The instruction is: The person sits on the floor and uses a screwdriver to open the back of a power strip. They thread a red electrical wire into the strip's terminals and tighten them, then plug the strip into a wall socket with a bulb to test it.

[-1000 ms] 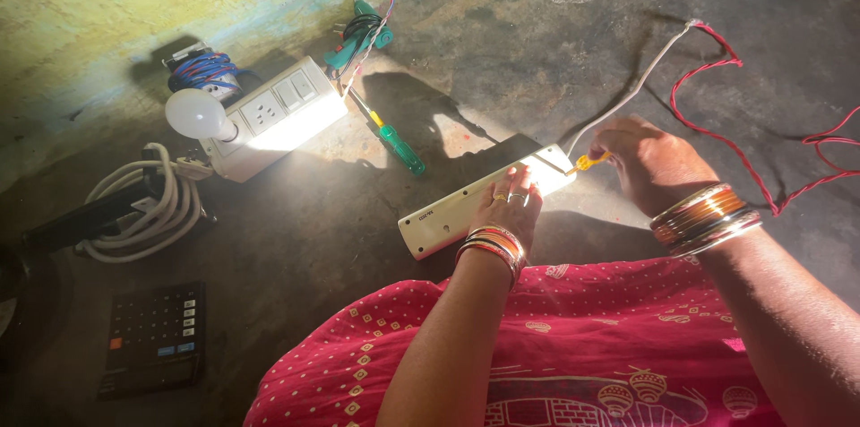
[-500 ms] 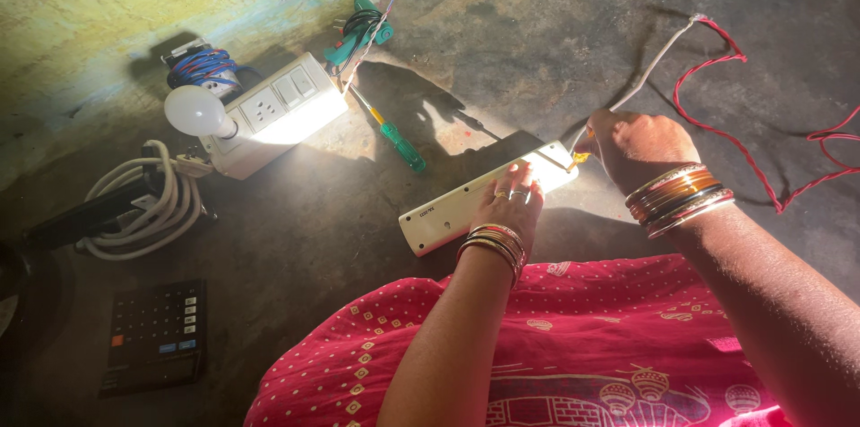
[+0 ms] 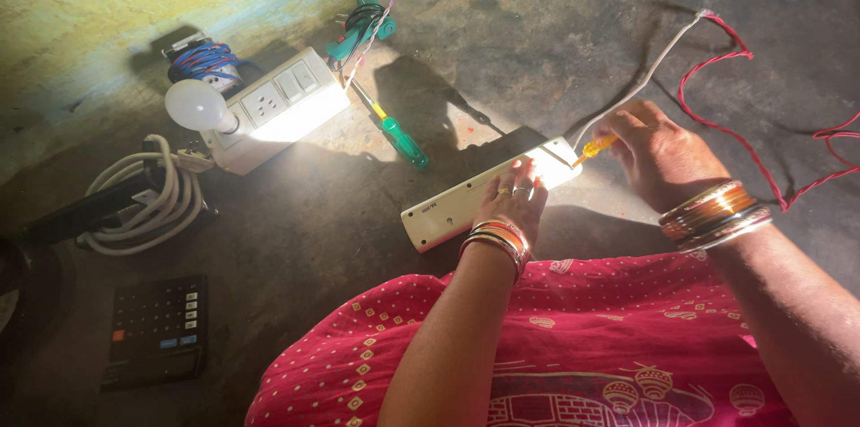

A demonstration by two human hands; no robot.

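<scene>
Head view: a long white power strip (image 3: 484,196) lies on the grey floor (image 3: 537,42) just in front of the person's red dress (image 3: 573,346). The left hand (image 3: 512,201) rests flat on top of it, fingers spread, pressing it down rather than gripping. The right hand (image 3: 658,154) is closed around a small yellow-handled screwdriver (image 3: 595,148), whose tip meets the strip's far end, where a white cable (image 3: 640,77) enters. Red wire (image 3: 743,113) loops beside that hand. Farther left stand a white switch box (image 3: 273,109) with a bulb (image 3: 197,104), a green screwdriver (image 3: 394,131), a coiled white cord (image 3: 143,203) and a black calculator (image 3: 157,328).
</scene>
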